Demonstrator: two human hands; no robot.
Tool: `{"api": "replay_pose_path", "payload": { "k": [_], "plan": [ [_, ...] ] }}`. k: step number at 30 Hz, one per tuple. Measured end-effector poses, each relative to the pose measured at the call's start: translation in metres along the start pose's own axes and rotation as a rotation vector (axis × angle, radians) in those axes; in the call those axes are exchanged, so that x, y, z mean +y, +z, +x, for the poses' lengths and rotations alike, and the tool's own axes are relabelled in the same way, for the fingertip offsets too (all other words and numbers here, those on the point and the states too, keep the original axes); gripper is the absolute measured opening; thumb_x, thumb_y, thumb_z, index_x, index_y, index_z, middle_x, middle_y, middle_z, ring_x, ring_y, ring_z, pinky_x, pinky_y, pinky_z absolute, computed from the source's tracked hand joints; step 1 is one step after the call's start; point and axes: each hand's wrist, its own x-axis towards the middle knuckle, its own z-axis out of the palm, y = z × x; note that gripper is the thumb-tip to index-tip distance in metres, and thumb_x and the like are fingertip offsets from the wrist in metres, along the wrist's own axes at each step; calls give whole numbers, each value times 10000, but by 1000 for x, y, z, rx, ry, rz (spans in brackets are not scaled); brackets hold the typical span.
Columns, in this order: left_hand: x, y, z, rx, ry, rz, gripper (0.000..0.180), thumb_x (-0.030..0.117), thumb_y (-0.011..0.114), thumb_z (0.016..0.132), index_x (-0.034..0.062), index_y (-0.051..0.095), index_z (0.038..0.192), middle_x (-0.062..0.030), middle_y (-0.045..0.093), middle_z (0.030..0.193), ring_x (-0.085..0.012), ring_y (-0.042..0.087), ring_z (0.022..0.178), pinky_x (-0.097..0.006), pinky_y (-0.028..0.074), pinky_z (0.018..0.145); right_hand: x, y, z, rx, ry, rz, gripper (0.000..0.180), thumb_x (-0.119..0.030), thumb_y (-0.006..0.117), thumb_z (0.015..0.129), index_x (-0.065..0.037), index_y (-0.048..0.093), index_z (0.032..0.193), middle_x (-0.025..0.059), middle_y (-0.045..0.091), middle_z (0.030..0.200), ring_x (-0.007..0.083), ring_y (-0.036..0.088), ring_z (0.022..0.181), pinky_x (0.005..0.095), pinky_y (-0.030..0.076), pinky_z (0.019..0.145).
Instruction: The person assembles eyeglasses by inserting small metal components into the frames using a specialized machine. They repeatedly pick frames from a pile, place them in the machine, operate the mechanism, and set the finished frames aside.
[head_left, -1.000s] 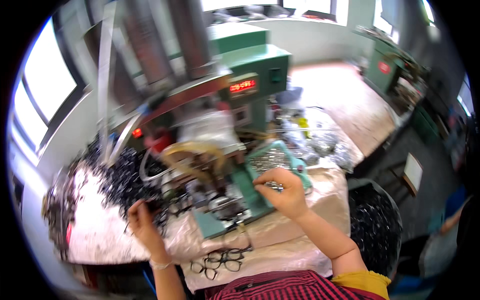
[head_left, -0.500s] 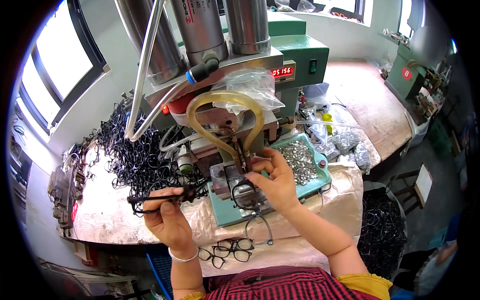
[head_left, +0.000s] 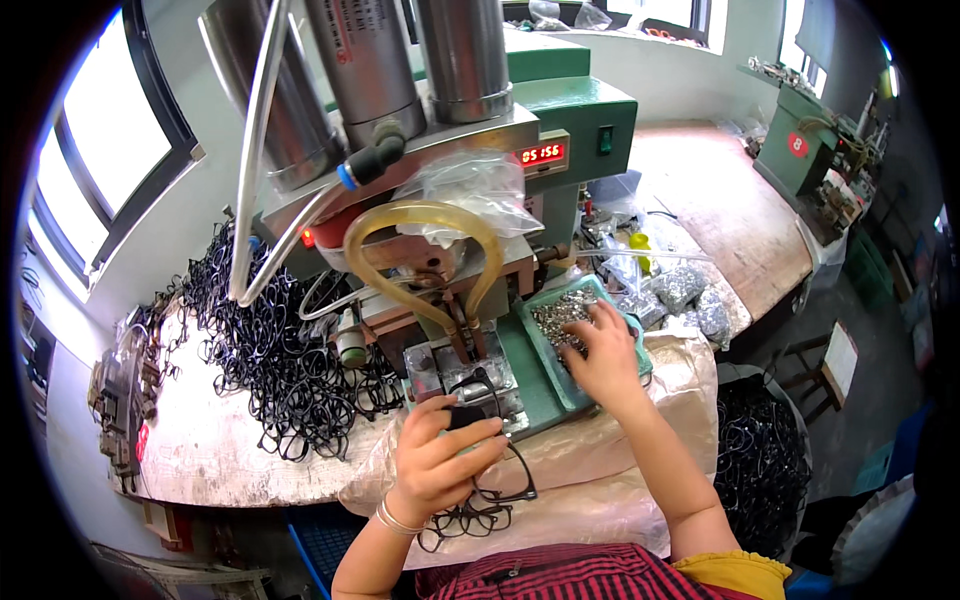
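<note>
Fingers of my left hand are closed on a black eyeglass frame, in front of the metal jig of a bench machine. One rim hangs below my fingers; another rises beside the jig. A dark piece shows between the fingers, its shape partly covered. Two copper-coloured electrodes stand just above the jig. My right hand reaches over a teal tray, fingers apart and tips at the small silvery metal parts. Whether a part is between its fingertips is too small to tell.
A big heap of black eyeglass frames lies left of the machine. Several more frames rest near my lap. Bagged parts sit behind the tray. A sack of dark frames stands at the right, near a stool.
My left hand has come right, from beside the heap to the jig. My right hand has left the jig and electrodes for the parts tray. The whole view has shifted slightly.
</note>
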Motion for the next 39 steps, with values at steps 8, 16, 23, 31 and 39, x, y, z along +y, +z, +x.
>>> {"api": "replay_pose_path", "payload": {
  "k": [8, 16, 23, 31, 39],
  "plan": [
    [-5, 6, 1, 7, 7, -22, 226, 93, 786, 708, 112, 729, 926, -27, 724, 983, -221, 523, 745, -456, 510, 834, 27, 21, 0, 167, -109, 68, 136, -130, 746, 726, -98, 700, 850, 189, 613, 1199, 366, 535, 1205, 454, 461, 962],
    [39, -3, -53, 144, -276, 169, 292, 63, 745, 732, 117, 706, 1016, -85, 682, 1167, -265, 607, 964, -433, 496, 938, 21, 20, 12, 91, -68, 320, 180, -6, 615, 812, -10, 674, 982, 133, 685, 998, 268, 639, 944, 355, 503, 847],
    [-5, -102, -117, 586, -873, 573, 173, -52, 634, 834, 0, 644, 998, -116, 653, 1063, -263, 585, 1007, -361, 433, 931, 53, 20, -19, 241, 480, 999, 189, -37, 659, 877, -10, 688, 1062, 29, 685, 973, 107, 616, 884, 233, 468, 822],
    [-104, -108, -73, -13, -794, 837, 161, 55, 701, 738, 53, 669, 896, -125, 639, 944, -334, 574, 855, -422, 472, 737, 1, 38, 8, 102, 309, 930, 126, -3, 677, 856, -17, 703, 979, 22, 687, 934, 87, 616, 839, 227, 484, 774],
    [-168, -28, -120, -328, -825, 990, 390, 301, 674, 882, 36, 674, 1169, -205, 637, 1065, -359, 591, 1008, -437, 474, 891, 43, 23, -42, 383, 35, 476, 185, -58, 757, 730, -62, 716, 910, 85, 680, 885, 254, 649, 864, 375, 512, 795]
  ]
}}
